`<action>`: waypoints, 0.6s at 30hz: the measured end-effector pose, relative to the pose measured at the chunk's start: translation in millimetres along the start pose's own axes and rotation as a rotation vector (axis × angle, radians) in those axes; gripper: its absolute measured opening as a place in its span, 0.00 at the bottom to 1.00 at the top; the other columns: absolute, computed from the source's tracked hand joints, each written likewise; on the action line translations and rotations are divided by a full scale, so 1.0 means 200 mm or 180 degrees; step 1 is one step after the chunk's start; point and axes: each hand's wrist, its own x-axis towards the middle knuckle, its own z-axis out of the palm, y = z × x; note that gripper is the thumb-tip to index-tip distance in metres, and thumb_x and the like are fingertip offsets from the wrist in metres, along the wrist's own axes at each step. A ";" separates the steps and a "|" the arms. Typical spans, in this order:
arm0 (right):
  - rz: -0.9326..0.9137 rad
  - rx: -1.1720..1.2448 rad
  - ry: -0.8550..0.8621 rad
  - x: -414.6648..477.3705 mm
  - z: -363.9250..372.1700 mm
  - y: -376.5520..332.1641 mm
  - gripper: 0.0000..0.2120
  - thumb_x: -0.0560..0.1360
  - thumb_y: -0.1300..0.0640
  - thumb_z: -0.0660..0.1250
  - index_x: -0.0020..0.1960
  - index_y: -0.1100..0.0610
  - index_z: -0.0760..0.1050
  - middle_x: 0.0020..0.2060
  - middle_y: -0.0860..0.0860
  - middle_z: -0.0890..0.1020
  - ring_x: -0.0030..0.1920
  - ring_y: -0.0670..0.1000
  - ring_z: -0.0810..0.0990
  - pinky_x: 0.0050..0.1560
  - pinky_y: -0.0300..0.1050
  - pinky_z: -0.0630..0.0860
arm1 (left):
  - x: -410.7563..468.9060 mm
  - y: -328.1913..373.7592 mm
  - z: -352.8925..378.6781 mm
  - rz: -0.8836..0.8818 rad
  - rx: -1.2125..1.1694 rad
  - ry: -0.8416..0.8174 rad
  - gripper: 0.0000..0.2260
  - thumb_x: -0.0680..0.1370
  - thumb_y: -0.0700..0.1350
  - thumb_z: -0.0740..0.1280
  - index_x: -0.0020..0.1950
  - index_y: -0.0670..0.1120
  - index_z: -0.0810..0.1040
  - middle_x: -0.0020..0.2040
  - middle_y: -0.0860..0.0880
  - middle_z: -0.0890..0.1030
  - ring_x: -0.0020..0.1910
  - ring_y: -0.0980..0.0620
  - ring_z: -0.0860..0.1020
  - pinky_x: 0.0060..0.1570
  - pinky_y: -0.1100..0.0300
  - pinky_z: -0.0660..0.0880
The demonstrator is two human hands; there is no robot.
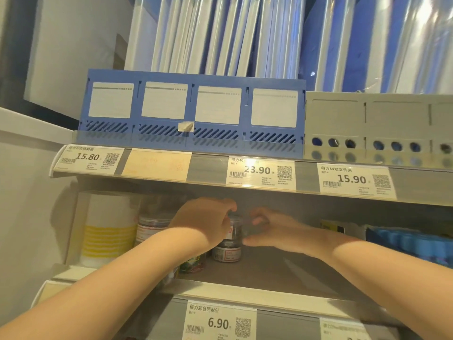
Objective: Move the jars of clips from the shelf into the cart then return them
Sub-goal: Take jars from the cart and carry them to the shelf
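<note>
Left forearm [110,290] and right forearm [380,256] cross the lower shelf lip [232,294]. Left hand [203,223] has fingers curled round the upper clip jar [235,229], stacked on a lower jar [226,253]. Right hand [277,233] sits just beside it, fingers half-curled and spread, gripping nothing; thumb contact unclear. Bare shelf floor [294,268] lies to the right, upper shelf rail [208,168] close overhead, further jars [152,227] to the left. 6.90 tag [219,321] reads "得力彩色回形针"; 23.90 tag [261,173]; 15.90 tag [353,179] reads "得力A4双文件夹".

Four jars [226,252] (at least), two hands [203,222] [272,231]
</note>
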 end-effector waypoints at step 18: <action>0.0376 0.0014 0.0838 -1.18 -0.22 -0.15 0.11 0.71 0.53 0.72 0.54 0.50 0.78 0.48 0.45 0.82 0.49 0.42 0.80 0.52 0.36 0.75 | -0.47 0.74 -0.25 0.1299 -0.0584 0.0061 0.12 0.77 0.53 0.62 0.59 0.55 0.73 0.53 0.55 0.80 0.53 0.52 0.76 0.50 0.52 0.75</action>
